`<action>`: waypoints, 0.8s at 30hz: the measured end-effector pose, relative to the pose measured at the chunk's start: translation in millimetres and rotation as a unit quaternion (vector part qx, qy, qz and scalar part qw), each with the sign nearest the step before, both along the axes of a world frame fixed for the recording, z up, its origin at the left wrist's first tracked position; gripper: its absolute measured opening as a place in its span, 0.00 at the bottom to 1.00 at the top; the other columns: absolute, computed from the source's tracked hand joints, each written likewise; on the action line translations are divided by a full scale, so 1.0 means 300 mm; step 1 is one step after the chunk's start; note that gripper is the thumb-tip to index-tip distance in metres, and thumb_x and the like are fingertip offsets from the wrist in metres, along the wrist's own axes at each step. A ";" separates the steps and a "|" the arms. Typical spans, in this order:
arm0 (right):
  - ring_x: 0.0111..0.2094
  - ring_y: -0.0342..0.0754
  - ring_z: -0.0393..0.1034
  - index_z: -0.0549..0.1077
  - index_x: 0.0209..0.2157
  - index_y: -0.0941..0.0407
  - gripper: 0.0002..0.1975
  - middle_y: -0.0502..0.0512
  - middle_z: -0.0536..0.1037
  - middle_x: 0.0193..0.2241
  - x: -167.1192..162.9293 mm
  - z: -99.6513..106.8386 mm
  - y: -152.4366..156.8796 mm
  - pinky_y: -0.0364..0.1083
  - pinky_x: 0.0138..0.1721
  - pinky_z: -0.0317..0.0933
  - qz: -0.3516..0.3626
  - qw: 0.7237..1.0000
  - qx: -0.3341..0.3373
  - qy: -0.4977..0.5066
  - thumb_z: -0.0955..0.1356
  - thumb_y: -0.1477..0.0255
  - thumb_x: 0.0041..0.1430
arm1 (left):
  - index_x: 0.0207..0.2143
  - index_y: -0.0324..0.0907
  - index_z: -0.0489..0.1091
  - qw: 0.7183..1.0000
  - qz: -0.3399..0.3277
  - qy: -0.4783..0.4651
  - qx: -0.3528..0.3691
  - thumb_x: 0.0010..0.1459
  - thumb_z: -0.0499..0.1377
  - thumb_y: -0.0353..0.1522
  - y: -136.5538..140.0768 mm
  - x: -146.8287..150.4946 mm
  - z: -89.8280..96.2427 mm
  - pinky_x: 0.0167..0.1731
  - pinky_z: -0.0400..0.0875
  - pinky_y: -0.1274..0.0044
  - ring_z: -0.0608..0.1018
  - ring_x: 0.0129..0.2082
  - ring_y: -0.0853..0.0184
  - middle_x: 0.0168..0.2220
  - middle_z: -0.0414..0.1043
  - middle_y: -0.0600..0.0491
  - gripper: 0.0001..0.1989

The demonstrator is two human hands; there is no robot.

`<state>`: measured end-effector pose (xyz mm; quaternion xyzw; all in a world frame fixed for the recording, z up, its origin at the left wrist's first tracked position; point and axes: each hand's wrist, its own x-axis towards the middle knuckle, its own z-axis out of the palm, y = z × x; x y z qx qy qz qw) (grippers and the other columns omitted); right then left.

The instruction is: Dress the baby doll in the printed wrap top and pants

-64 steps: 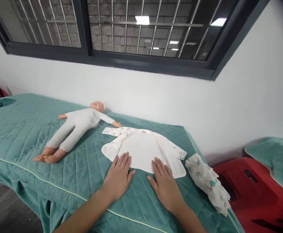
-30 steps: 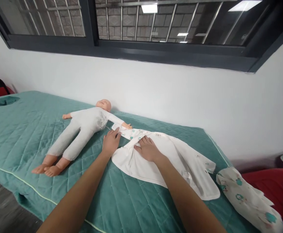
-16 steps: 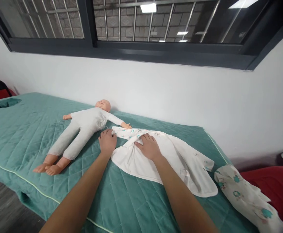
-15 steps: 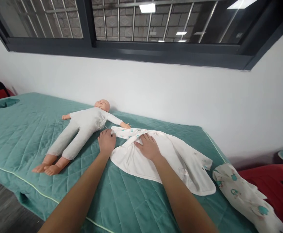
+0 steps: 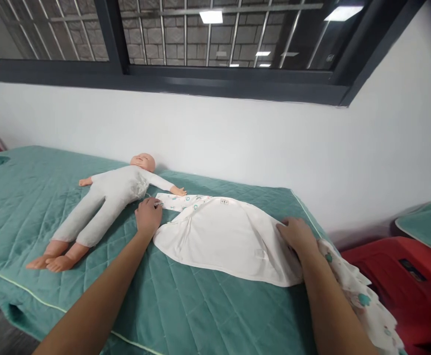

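A white baby shirt (image 5: 223,236) lies spread with its plain inside facing up, its printed left sleeve (image 5: 180,201) stretched out. My left hand (image 5: 149,215) is closed on the cuff of that sleeve. At the opposite side, my right hand (image 5: 297,237) has its fingers bent over the shirt's right sleeve area, which it mostly hides. To the left a baby doll (image 5: 114,195) in a white bodysuit lies on its back, its outstretched hand (image 5: 178,191) touching or just above the printed sleeve.
A green quilted cover (image 5: 200,310) spreads under everything. Beyond my right forearm lies another printed cloth (image 5: 363,301), crumpled at the cover's edge. A red plastic object (image 5: 396,281) stands on the right. The white wall (image 5: 237,133) and barred window (image 5: 200,39) are behind.
My right hand has moved from the shirt's collar area to its right side. The shirt's upper edge now lies flatter and more spread. My left hand stays at the cuff; the view has shifted right.
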<state>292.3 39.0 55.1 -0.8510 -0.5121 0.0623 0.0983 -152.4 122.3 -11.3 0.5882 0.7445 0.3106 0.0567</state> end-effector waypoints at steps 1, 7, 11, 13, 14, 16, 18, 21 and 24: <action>0.49 0.65 0.71 0.76 0.45 0.61 0.19 0.71 0.76 0.47 0.037 -0.008 -0.009 0.56 0.46 0.64 -0.004 1.000 -0.021 -0.003 0.64 0.63 0.59 | 0.45 0.45 0.73 1.000 0.000 0.002 0.002 0.59 0.54 0.32 0.000 -0.001 -0.001 0.53 0.65 0.65 0.72 0.53 0.56 0.53 0.73 0.49 0.13; 0.43 0.59 0.74 0.77 0.41 0.56 0.17 0.64 0.79 0.41 0.091 -0.042 -0.012 0.52 0.40 0.64 -0.006 1.000 -0.026 -0.005 0.62 0.61 0.60 | 0.42 0.45 0.73 1.000 -0.007 0.000 0.008 0.60 0.53 0.33 -0.002 -0.010 -0.007 0.53 0.65 0.68 0.73 0.51 0.59 0.50 0.74 0.49 0.11; 0.47 0.64 0.71 0.76 0.46 0.57 0.19 0.68 0.76 0.47 0.067 -0.037 -0.017 0.55 0.42 0.63 -0.054 0.996 0.049 -0.048 0.60 0.65 0.62 | 0.42 0.44 0.73 1.000 -0.002 -0.004 0.009 0.59 0.53 0.32 -0.003 -0.011 -0.008 0.53 0.65 0.69 0.74 0.51 0.59 0.50 0.74 0.49 0.11; 0.49 0.63 0.69 0.76 0.45 0.57 0.18 0.68 0.76 0.47 0.039 -0.029 -0.025 0.55 0.45 0.63 -0.019 0.992 0.101 -0.069 0.59 0.67 0.62 | 0.42 0.44 0.73 1.000 -0.001 -0.002 0.010 0.59 0.53 0.32 -0.005 -0.008 -0.006 0.53 0.66 0.69 0.74 0.51 0.59 0.50 0.74 0.48 0.12; 0.49 0.61 0.69 0.76 0.45 0.57 0.18 0.67 0.76 0.47 0.018 -0.025 -0.027 0.55 0.47 0.62 0.004 0.988 0.133 -0.074 0.59 0.68 0.62 | 0.42 0.44 0.73 1.000 -0.001 -0.001 0.011 0.59 0.53 0.32 -0.007 -0.007 -0.005 0.53 0.66 0.69 0.74 0.51 0.59 0.49 0.74 0.48 0.12; 0.50 0.59 0.68 0.75 0.44 0.58 0.18 0.66 0.76 0.47 -0.043 -0.018 -0.030 0.55 0.52 0.60 0.057 0.977 0.195 -0.070 0.58 0.69 0.62 | 0.42 0.44 0.73 1.000 0.001 -0.002 0.011 0.59 0.53 0.32 -0.010 -0.005 -0.003 0.52 0.66 0.70 0.74 0.51 0.60 0.49 0.74 0.48 0.12; 0.53 0.57 0.66 0.74 0.46 0.59 0.19 0.65 0.75 0.49 -0.128 -0.023 -0.029 0.54 0.57 0.57 0.120 0.963 0.237 -0.033 0.57 0.69 0.63 | 0.42 0.44 0.73 1.000 0.002 -0.004 0.008 0.59 0.53 0.32 -0.013 -0.003 0.000 0.52 0.66 0.70 0.74 0.51 0.60 0.49 0.74 0.48 0.12; 0.59 0.53 0.62 0.67 0.58 0.58 0.24 0.62 0.70 0.58 -0.282 -0.063 -0.022 0.52 0.61 0.54 0.247 0.945 0.204 0.061 0.56 0.62 0.67 | 0.42 0.44 0.73 1.000 0.002 -0.005 0.004 0.59 0.53 0.32 -0.016 -0.001 0.002 0.51 0.66 0.70 0.74 0.50 0.59 0.49 0.74 0.48 0.12; 0.67 0.57 0.49 0.57 0.65 0.66 0.34 0.67 0.58 0.66 -0.401 -0.117 0.001 0.56 0.66 0.44 0.312 0.947 0.071 0.029 0.56 0.56 0.67 | 0.42 0.44 0.73 1.000 0.002 -0.003 0.003 0.59 0.53 0.31 -0.016 0.001 0.003 0.52 0.66 0.69 0.74 0.50 0.59 0.49 0.74 0.48 0.12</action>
